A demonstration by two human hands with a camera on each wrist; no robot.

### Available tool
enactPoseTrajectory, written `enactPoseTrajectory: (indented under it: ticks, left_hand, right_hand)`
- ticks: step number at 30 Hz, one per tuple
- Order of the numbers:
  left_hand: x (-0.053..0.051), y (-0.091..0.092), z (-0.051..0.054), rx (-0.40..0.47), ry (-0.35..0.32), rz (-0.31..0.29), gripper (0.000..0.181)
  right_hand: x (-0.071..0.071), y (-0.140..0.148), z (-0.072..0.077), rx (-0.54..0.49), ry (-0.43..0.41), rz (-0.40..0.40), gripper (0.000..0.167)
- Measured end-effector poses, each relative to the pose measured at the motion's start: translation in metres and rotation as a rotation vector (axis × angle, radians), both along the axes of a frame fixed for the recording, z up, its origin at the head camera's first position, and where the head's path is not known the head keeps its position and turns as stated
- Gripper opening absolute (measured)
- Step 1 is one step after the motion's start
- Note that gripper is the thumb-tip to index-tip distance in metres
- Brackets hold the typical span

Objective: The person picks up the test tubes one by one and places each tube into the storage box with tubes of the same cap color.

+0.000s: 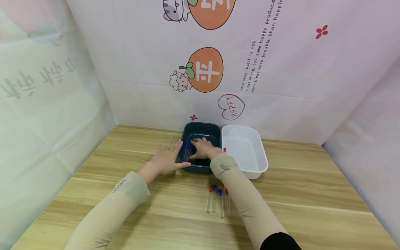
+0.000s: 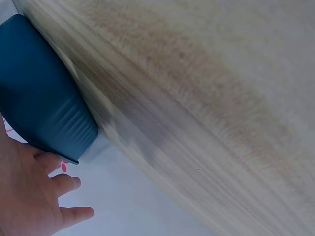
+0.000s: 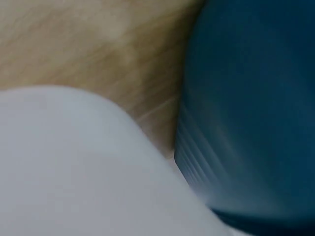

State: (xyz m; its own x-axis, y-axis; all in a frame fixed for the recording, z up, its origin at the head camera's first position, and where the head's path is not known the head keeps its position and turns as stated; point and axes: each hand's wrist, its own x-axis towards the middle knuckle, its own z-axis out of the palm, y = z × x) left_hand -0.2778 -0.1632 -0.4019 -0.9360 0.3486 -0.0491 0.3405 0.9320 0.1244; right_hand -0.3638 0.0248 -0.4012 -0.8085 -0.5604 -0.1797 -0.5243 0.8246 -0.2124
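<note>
My right hand (image 1: 203,149) reaches down inside the dark teal bin (image 1: 200,169), thumb and fingers spread apart. Just left of its fingers, a clear tube with a blue cap (image 1: 188,146) lies in that bin. Against the bin's left side rests my left hand (image 1: 165,160), fingers fanned out and thumb along the front rim. The left wrist view shows the same hand (image 2: 29,191) touching the teal bin (image 2: 44,88). In the right wrist view the teal bin (image 3: 246,108) appears, but the right hand itself is out of sight.
A white bin (image 1: 260,156) stands right beside the teal one, with a red cap (image 1: 224,150) visible near its left wall. Several clear tubes with red or blue caps (image 1: 220,192) lie on the wooden table (image 1: 175,208) in front, partly behind the right sleeve. A printed cloth hangs behind.
</note>
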Motion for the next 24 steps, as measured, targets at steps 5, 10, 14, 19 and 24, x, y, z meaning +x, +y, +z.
enactPoseTrajectory:
  ticks: [5,10,14,19,24]
  left_hand:
    - [0.001,0.0,-0.001,0.008,-0.006,0.004,0.105]
    - [0.002,0.0,0.001,0.011,-0.006,0.004,0.105]
    - [0.001,0.0,0.0,0.01,0.004,0.0,0.105]
    - [0.001,0.0,0.0,0.011,-0.002,0.003,0.105]
    - [0.001,0.0,0.002,0.011,-0.005,0.001,0.105]
  right_hand:
    - [0.002,0.004,0.006,-0.028,-0.017,-0.008,0.092]
    - [0.004,0.006,0.013,-0.049,-0.009,0.012,0.087]
    - [0.008,0.008,0.02,-0.062,0.019,0.034,0.085]
    - [0.012,0.009,0.028,-0.081,0.051,0.053,0.082]
    - [0.018,0.012,0.038,-0.094,0.061,0.073,0.081]
